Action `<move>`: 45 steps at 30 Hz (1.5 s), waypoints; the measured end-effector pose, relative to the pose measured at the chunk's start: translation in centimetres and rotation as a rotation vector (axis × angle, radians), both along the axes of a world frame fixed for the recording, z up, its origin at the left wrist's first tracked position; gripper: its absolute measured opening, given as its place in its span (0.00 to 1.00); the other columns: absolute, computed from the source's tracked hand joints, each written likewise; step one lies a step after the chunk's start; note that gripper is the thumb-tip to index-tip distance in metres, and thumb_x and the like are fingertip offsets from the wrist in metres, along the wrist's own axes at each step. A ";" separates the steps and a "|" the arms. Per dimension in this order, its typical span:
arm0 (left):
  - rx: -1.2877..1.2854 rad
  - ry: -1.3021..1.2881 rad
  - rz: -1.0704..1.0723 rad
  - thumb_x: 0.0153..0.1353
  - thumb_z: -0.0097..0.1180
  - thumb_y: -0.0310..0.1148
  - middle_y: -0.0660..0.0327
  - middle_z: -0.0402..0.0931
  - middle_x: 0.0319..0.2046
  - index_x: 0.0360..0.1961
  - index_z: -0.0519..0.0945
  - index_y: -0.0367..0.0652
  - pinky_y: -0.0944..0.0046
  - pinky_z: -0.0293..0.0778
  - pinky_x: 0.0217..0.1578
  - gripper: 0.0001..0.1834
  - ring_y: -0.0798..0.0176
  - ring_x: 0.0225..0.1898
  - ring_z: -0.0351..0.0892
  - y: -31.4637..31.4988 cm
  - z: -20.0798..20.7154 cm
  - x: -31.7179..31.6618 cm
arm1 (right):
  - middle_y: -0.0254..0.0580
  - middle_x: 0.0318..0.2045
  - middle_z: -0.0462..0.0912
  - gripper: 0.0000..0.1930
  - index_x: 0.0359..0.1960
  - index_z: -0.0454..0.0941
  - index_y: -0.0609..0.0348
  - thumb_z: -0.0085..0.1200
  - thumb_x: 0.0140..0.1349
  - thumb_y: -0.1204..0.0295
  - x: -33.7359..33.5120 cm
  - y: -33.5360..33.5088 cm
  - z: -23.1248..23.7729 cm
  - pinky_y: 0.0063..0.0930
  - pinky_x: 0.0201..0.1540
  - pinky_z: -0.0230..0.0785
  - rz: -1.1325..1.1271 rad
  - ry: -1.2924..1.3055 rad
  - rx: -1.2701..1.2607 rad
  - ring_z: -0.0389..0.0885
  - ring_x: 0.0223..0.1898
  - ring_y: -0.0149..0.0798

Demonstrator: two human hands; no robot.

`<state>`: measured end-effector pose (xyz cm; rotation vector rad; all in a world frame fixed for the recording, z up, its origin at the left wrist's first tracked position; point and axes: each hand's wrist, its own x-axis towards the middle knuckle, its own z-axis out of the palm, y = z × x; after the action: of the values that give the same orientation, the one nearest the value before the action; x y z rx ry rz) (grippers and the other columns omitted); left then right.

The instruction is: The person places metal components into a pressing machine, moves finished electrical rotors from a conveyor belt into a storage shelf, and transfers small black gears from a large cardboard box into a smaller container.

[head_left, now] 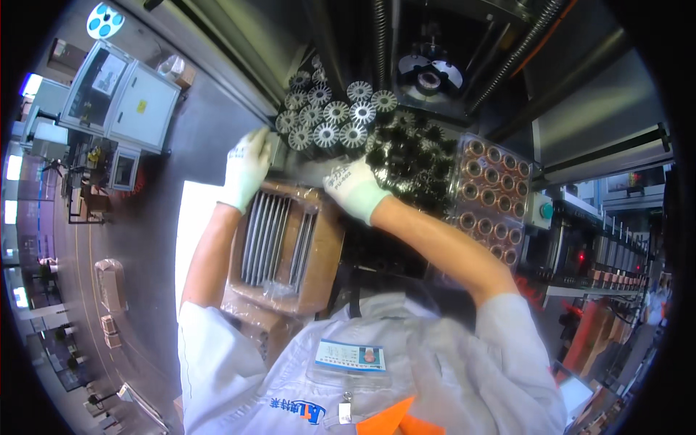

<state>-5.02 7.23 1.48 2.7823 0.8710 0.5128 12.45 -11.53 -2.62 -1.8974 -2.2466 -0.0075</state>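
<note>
My left hand (246, 168), in a white glove, is at the left edge of the bench beside a metal block (274, 148). Its fingers are curled, and what they hold, if anything, is hidden. Also gloved, my right hand (355, 190) bends its fingers inward below the silver toothed rotor cores (326, 135). A blurred greyish patch lies between the hands, too smeared to name. Close under both hands, a cardboard box (328, 243) holds a row of long metal shafts (265, 235). Dark toothed parts (409, 156) stand just right of my right hand.
A clear plastic tray (464, 205) of copper-coloured rings (487, 197) lies at the right. A machine fixture (429, 78) with a round seat stands behind the parts, among dark posts. A green button (546, 211) sits right of the tray. Grey floor (156, 225) extends left.
</note>
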 end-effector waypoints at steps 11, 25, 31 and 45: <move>0.234 0.016 -0.141 0.50 0.69 0.35 0.59 0.78 0.47 0.48 0.83 0.50 0.47 0.70 0.53 0.21 0.48 0.50 0.75 -2.6 -2.4 3.4 | 0.49 0.47 0.86 0.15 0.52 0.81 0.62 0.58 0.63 0.77 6.7 -10.1 4.7 0.31 0.56 0.74 -0.232 1.060 -0.063 0.85 0.51 0.41; -0.147 -0.076 -0.135 0.53 0.68 0.22 0.42 0.68 0.63 0.41 0.71 0.37 0.51 0.79 0.52 0.18 0.40 0.55 0.78 -6.1 4.4 0.2 | 0.30 0.39 0.85 0.16 0.56 0.81 0.64 0.54 0.68 0.77 19.4 -7.6 13.2 0.16 0.35 0.67 -0.591 1.284 0.428 0.73 0.32 0.20; -0.390 -0.343 -0.131 0.54 0.69 0.21 0.47 0.69 0.62 0.40 0.70 0.37 0.62 0.82 0.47 0.18 0.55 0.56 0.78 -6.9 7.6 3.6 | 0.45 0.46 0.88 0.17 0.54 0.82 0.67 0.52 0.64 0.79 25.0 0.0 12.1 0.21 0.50 0.74 -0.568 1.145 0.656 0.84 0.45 0.29; -0.215 -0.631 -0.421 0.51 0.72 0.26 0.47 0.77 0.55 0.38 0.74 0.35 0.58 0.76 0.51 0.18 0.53 0.51 0.80 -6.7 9.1 23.5 | 0.53 0.49 0.83 0.22 0.58 0.78 0.59 0.57 0.61 0.68 23.6 -1.0 9.2 0.41 0.57 0.73 -0.808 0.742 0.556 0.82 0.51 0.52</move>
<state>18.47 0.55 10.59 2.2802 0.1814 1.0519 36.07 -12.57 6.53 -1.8931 -0.8221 -0.0353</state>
